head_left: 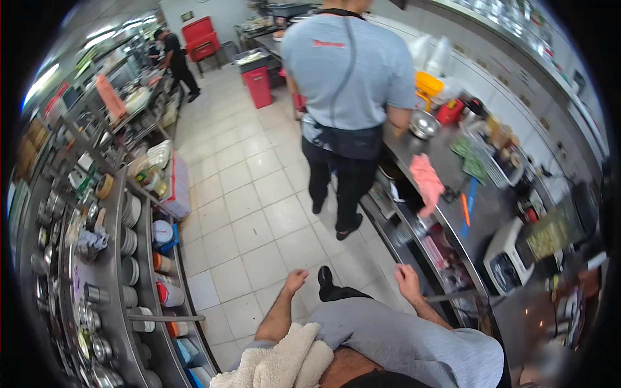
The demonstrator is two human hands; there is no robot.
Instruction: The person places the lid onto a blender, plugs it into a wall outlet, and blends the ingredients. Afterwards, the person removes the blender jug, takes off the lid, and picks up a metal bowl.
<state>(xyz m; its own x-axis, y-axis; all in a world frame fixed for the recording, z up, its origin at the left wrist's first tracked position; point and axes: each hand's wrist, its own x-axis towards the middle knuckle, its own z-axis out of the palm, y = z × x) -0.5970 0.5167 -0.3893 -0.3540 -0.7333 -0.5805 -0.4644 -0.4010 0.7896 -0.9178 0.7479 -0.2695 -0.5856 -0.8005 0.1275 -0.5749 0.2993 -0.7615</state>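
Note:
My left hand [296, 280] hangs in front of my body over the tiled floor, its fingers curled in, with nothing visible in it. On the other side, my right hand [407, 282] is also loosely closed and seems to hold nothing. It is nearest to the open shelves [446, 258] under the right-hand steel counter, apart from them. A cream towel [284, 359] lies over my left shoulder. Close ahead stands a co-worker [349, 84] in a grey shirt and black apron, back to me.
The steel counter [446, 152] carries a metal bowl [424, 124], a pink cloth [425, 184], an orange-handled tool [465, 210] and a blender [550, 233]. Plate shelves [129, 239] line the left. Ahead are a red bin [258, 84] and another person [174, 58]. Tiled floor [233, 220] runs between.

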